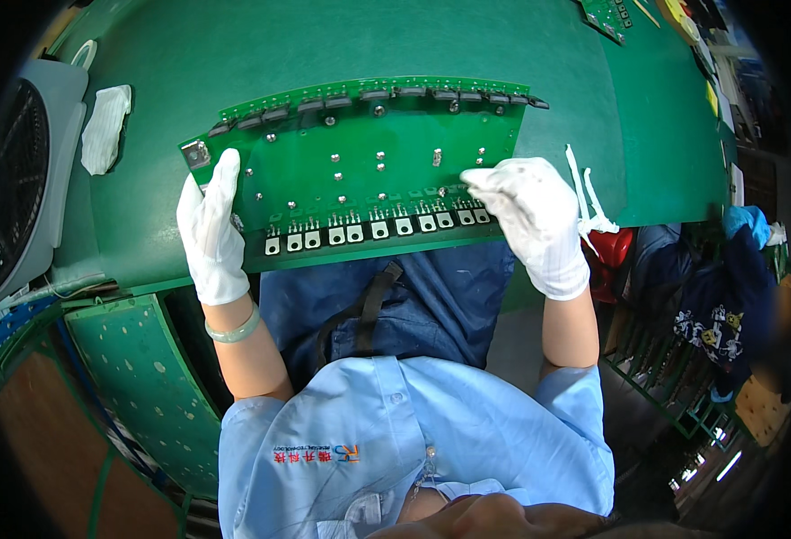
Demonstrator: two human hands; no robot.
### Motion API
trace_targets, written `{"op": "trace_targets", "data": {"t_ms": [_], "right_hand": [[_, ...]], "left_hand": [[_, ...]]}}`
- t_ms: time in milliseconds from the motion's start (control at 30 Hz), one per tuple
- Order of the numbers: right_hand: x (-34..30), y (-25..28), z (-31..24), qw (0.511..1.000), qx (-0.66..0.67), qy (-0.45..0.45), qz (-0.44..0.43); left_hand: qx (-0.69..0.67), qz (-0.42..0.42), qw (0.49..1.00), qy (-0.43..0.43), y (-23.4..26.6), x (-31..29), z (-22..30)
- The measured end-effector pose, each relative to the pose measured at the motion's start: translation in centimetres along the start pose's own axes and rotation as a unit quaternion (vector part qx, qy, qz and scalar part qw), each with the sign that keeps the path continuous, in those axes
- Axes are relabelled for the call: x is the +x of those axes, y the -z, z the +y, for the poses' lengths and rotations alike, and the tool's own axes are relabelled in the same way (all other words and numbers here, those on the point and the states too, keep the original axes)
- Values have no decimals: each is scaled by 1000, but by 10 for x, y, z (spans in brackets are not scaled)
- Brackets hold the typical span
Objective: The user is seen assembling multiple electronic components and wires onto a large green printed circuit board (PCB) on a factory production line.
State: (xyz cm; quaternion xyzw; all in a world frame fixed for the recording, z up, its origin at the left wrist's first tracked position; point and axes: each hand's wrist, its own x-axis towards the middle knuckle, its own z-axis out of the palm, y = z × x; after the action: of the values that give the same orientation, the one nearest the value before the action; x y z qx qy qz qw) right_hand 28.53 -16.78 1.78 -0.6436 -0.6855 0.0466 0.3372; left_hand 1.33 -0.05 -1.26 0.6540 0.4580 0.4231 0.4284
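Note:
A long green circuit board (306, 180) lies tilted across the near edge of the table in front of me. Black components (375, 95) line its far edge, and a row of flat metal-tabbed transistors (379, 229) runs along the near one. Small shiny solder spots or screws dot the middle. My left hand (211, 238), in a white glove, grips the board's left end, its other fingers partly hidden. At the right end, my gloved right hand (539, 220) hovers over or touches the board, thumb and fingers pinched together. Anything between those fingertips is too small to make out.
A grey fan (68, 126) stands at the left, beside a folded white glove or cloth (106, 130). White strips (584, 193) lie right of my right hand. Another green circuit board (604, 18) sits far right. Below the table's right edge are a red object (609, 251) and dark clothing (728, 296).

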Motion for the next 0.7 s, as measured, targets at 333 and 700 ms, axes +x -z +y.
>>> {"op": "trace_targets", "data": {"t_ms": [333,700], "right_hand": [[-17,38,-28,979,-89,-177,54],[-41,31,-22,939,-36,-302,159]], "left_hand": [[44,-53,994,82,18,-3,-15],[311,-60,896,-312,23,-3,-36]]}}
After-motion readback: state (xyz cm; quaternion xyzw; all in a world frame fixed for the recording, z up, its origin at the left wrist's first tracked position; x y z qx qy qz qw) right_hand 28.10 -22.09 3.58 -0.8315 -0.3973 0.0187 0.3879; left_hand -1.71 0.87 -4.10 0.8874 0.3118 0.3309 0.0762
